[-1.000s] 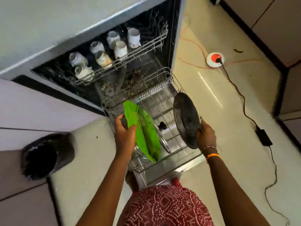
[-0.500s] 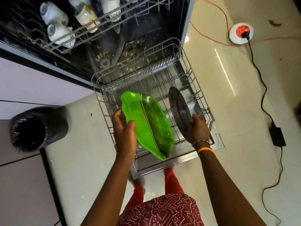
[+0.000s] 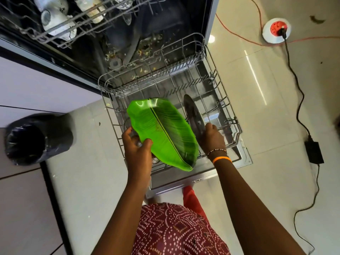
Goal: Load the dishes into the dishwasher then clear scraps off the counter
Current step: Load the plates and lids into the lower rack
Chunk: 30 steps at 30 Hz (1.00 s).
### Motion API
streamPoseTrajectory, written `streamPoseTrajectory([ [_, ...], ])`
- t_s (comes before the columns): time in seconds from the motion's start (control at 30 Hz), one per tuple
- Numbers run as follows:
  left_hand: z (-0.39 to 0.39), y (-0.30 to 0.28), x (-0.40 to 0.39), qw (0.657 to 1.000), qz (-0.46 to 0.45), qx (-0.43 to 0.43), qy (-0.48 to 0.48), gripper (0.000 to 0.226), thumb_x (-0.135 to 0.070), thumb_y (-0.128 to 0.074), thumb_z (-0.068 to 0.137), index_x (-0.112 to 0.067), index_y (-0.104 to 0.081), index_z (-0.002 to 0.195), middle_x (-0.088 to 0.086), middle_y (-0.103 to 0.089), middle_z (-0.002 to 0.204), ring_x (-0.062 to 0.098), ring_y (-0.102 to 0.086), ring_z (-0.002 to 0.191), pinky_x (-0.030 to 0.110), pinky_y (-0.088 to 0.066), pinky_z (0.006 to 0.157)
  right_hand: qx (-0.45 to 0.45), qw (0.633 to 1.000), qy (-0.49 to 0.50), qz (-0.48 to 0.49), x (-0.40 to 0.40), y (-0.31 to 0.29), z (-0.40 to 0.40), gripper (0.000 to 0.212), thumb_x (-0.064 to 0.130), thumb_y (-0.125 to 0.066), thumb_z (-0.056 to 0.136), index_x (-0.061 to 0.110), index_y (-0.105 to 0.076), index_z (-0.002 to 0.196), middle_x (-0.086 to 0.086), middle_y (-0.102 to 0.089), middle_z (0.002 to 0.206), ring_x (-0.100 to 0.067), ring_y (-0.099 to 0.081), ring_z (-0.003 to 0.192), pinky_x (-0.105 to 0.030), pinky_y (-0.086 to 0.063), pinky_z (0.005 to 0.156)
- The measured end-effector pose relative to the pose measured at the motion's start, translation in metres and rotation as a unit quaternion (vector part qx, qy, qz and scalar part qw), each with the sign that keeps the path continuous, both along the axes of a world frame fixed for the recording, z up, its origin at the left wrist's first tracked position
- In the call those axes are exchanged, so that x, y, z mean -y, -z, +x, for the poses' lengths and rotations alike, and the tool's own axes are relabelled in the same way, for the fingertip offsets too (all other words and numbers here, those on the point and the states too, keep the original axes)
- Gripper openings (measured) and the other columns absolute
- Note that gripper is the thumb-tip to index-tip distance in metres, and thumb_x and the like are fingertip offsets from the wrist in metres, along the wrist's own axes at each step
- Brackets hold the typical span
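Note:
The dishwasher stands open with its lower wire rack (image 3: 223, 100) pulled out over the door. My left hand (image 3: 137, 150) grips the near edge of a green leaf-shaped plate (image 3: 165, 133), tilted above the rack's left half. A glass piece shows under that hand, partly hidden. My right hand (image 3: 211, 137) holds a round steel plate (image 3: 193, 115) upright on its edge among the rack's tines. The upper rack (image 3: 60, 32) carries several white cups.
A black bin lined with a dark bag (image 3: 35, 138) stands on the floor to the left. Food scraps lie on the dishwasher's floor (image 3: 147, 50). A red-and-white socket (image 3: 276, 30), orange cord and black adapter (image 3: 313, 151) lie on the tiles at right.
Both hands have lowered toward the rack. The steel plate went from held above the rack to standing on edge in it. The green plate tilted flatter over the rack's left side.

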State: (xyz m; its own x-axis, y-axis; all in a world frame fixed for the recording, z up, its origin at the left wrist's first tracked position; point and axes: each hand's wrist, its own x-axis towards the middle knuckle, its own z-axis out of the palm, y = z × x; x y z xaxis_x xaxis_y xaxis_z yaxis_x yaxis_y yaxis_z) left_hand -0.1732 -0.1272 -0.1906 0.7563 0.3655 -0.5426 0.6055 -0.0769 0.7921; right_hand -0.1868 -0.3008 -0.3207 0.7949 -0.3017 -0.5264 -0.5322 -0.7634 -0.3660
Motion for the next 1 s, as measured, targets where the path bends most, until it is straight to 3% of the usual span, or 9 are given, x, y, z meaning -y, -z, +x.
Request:
streamPoseTrajectory([
  [0.13, -0.007, -0.003, 0.004, 1.000, -0.016, -0.015, 0.005, 0.047, 0.009, -0.047, 0.087, -0.016, -0.039, 0.126, -0.007, -0.060, 0.106, 0.021, -0.058, 0.101, 0.054, -0.049, 0.089, 0.015, 0.992, 0.046, 0.121, 0.021, -0.011, -0.009, 0.031, 0.019, -0.063, 0.086, -0.007, -0.056, 0.101, -0.027, -0.057, 0.106, -0.038, -0.055, 0.096, -0.035, -0.038, 0.074],
  [0.23, -0.010, -0.008, 0.013, 0.998, -0.042, -0.022, 0.028, 0.051, 0.009, -0.046, 0.089, -0.009, -0.034, 0.135, 0.001, -0.057, 0.119, 0.025, -0.057, 0.110, 0.054, -0.048, 0.092, 0.091, 0.968, 0.161, 0.168, 0.029, -0.043, -0.017, 0.035, 0.032, -0.051, 0.092, -0.001, -0.062, 0.096, -0.020, -0.060, 0.100, -0.034, -0.059, 0.090, -0.035, -0.042, 0.075],
  [0.37, -0.014, -0.002, 0.036, 0.991, -0.084, -0.033, 0.094, 0.053, 0.010, -0.047, 0.088, -0.008, -0.030, 0.136, 0.012, -0.054, 0.130, 0.024, -0.058, 0.108, 0.047, -0.051, 0.091, 0.022, 0.812, 0.315, 0.490, 0.031, -0.089, -0.026, 0.035, 0.039, -0.046, 0.089, 0.012, -0.065, 0.101, -0.005, -0.071, 0.095, -0.011, -0.068, 0.080, -0.025, -0.055, 0.073],
  [0.47, -0.011, 0.015, 0.056, 0.981, -0.096, -0.055, 0.162, 0.046, 0.006, -0.049, 0.089, -0.018, -0.034, 0.125, 0.004, -0.058, 0.120, 0.023, -0.057, 0.108, 0.053, -0.046, 0.096, 0.033, 0.768, 0.357, 0.531, 0.047, -0.092, -0.036, 0.015, 0.011, -0.055, 0.085, 0.009, -0.065, 0.096, 0.002, -0.074, 0.080, -0.011, -0.069, 0.073, -0.025, -0.057, 0.073],
  [0.53, -0.006, 0.030, 0.068, 0.967, -0.107, -0.081, 0.217, 0.035, -0.005, -0.051, 0.092, -0.027, -0.040, 0.117, 0.001, -0.057, 0.121, 0.024, -0.056, 0.111, 0.054, -0.047, 0.093, 0.063, 0.792, 0.377, 0.476, 0.064, -0.083, -0.038, 0.018, 0.000, -0.051, 0.087, 0.012, -0.064, 0.086, 0.008, -0.072, 0.068, -0.006, -0.066, 0.064, -0.020, -0.055, 0.065],
  [0.63, -0.002, 0.051, 0.080, 0.952, -0.082, -0.114, 0.271, 0.030, -0.012, -0.047, 0.095, -0.024, -0.046, 0.123, 0.005, -0.049, 0.131, 0.023, -0.054, 0.113, 0.038, -0.052, 0.081, 0.101, 0.842, 0.360, 0.388, 0.090, -0.066, -0.033, 0.009, 0.012, -0.053, 0.076, 0.016, -0.062, 0.075, 0.010, -0.067, 0.061, -0.007, -0.059, 0.065, -0.022, -0.048, 0.064],
  [0.73, 0.002, 0.068, 0.088, 0.945, -0.013, -0.135, 0.298, 0.036, -0.010, -0.052, 0.092, -0.015, -0.046, 0.127, 0.007, -0.049, 0.129, 0.024, -0.054, 0.112, 0.044, -0.047, 0.095, 0.117, 0.859, 0.351, 0.354, 0.106, -0.048, -0.021, 0.031, 0.016, -0.044, 0.065, 0.008, -0.060, 0.090, 0.002, -0.063, 0.069, -0.003, -0.057, 0.062, -0.021, -0.049, 0.063],
  [0.87, 0.005, 0.085, 0.095, 0.936, 0.004, -0.166, 0.310, 0.040, -0.012, -0.057, 0.090, -0.018, -0.044, 0.127, 0.003, -0.050, 0.121, 0.022, -0.053, 0.111, 0.047, -0.045, 0.099, 0.101, 0.961, 0.178, 0.187, 0.116, -0.017, -0.010, 0.053, 0.016, -0.043, 0.064, -0.002, -0.052, 0.113, -0.013, -0.062, 0.095, -0.026, -0.057, 0.084, -0.029, -0.043, 0.071],
  [1.0, 0.006, 0.099, 0.096, 0.931, -0.013, -0.183, 0.315, 0.035, -0.015, -0.059, 0.089, -0.033, -0.040, 0.112, -0.008, -0.046, 0.108, 0.022, -0.052, 0.112, 0.049, -0.046, 0.097, 0.018, 0.996, 0.042, 0.079, 0.112, 0.014, -0.004, 0.037, 0.007, -0.050, 0.082, 0.003, -0.045, 0.119, -0.028, -0.061, 0.098, -0.047, -0.058, 0.088, -0.046, -0.046, 0.069],
])
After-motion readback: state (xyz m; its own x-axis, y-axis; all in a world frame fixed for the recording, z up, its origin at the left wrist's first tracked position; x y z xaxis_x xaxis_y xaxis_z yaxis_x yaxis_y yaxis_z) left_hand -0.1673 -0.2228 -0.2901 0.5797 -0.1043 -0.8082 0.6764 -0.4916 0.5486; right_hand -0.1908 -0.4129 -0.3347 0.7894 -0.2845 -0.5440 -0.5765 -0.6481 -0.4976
